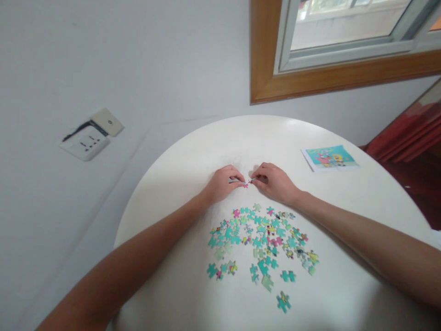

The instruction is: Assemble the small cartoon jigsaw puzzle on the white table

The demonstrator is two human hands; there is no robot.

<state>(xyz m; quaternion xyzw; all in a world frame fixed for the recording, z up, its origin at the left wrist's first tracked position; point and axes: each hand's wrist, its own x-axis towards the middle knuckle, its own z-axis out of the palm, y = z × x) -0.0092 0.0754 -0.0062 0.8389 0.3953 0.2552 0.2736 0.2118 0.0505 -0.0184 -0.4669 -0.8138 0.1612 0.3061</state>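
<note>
Wall (155, 59): plain and white, running behind the table and along its left, with a socket plate (86, 142) and a smaller cream plate (109, 122) next to it.
Left hand (224, 184): nearly closed, my thumb and forefinger pinching a small pink puzzle piece (245, 185) whose end pokes out past the tips.
Right hand (274, 182): curled in as well, my thumb and forefinger gripping a dark red puzzle piece (250, 181).
Gap between them: very small; I have the two pieces facing each other, but cannot tell whether they touch.
Loose pieces (261, 233): spread between my forearms, nearer my body than my hands; mostly turquoise, some pale green, yellow or pink, with one lone piece (284, 302) closest to me.
Picture sheet (331, 158): lies flat beyond my right hand, pink and yellow cartoon figures on turquoise; any lettering is too small for me to read.
Table (275, 133): white, with a rounded far edge close to the wall.
Window (347, 27): pale sash inside a brown wooden frame (263, 55), up on the right.
Red cloth (409, 133): hangs in folds past the table's right side.
</note>
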